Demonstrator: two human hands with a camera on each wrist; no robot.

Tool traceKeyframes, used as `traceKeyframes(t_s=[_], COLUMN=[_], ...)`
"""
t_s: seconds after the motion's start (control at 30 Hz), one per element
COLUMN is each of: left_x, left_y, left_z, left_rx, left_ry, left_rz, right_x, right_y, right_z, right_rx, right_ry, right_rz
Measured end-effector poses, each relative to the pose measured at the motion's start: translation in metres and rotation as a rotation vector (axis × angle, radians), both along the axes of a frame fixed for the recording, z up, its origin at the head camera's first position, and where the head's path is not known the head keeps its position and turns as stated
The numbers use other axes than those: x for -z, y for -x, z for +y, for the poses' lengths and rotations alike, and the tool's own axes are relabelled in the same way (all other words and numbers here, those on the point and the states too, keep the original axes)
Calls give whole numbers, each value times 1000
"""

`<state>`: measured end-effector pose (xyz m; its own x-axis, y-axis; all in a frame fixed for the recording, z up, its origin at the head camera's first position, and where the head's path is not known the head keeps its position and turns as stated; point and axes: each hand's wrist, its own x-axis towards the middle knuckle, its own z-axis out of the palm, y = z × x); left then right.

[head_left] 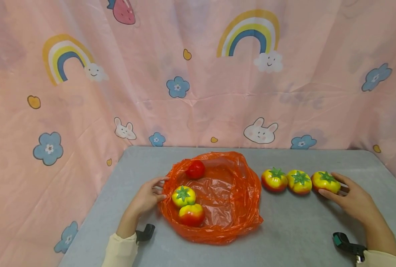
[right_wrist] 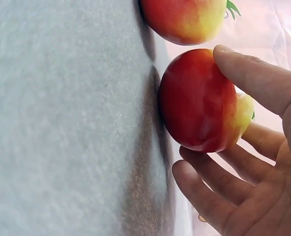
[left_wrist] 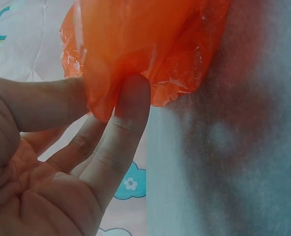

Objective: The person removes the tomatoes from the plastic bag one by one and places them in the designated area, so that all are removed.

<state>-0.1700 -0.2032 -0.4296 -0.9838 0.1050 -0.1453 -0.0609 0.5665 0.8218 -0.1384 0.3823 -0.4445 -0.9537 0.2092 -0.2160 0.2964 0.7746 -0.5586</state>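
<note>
An orange plastic bag (head_left: 214,237) lies spread with its mouth up. Inside it are a red tomato (head_left: 195,169) and two yellow-red tomatoes, one with its green leafy top (head_left: 183,193) facing up. My left hand (head_left: 147,196) pinches the bag's left rim between thumb and fingers; the left wrist view shows the orange film (left_wrist: 130,39) between them. At the right, three yellow-red tomatoes stand in a row. My right hand (head_left: 354,200) grips the rightmost tomato (head_left: 325,182), with thumb and fingers on its sides. In the right wrist view this tomato (right_wrist: 199,101) is close over the table.
The middle tomato (head_left: 299,182) and the left tomato (head_left: 274,180) of the row sit close together, right of the bag. Behind the grey table (head_left: 284,237) hangs a pink patterned curtain (head_left: 198,74), which also runs down the left side.
</note>
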Motion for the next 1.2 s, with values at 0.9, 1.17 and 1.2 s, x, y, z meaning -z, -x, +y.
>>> traceKeyframes(t_s=[0.9,1.17,1.2], left_x=[-1,0,0], left_y=[2,0,0], left_z=[-1,-2,-2], left_rx=[-1,13,13], left_ry=[-2,15,10], left_rz=[25,15,15], right_x=[-6,-33,-37], right_y=[1,-10,-12], right_z=[3,-16,-21], right_rx=[-97,-102,-106], right_ry=[-11,-100,-104], right_rz=[71,192,214])
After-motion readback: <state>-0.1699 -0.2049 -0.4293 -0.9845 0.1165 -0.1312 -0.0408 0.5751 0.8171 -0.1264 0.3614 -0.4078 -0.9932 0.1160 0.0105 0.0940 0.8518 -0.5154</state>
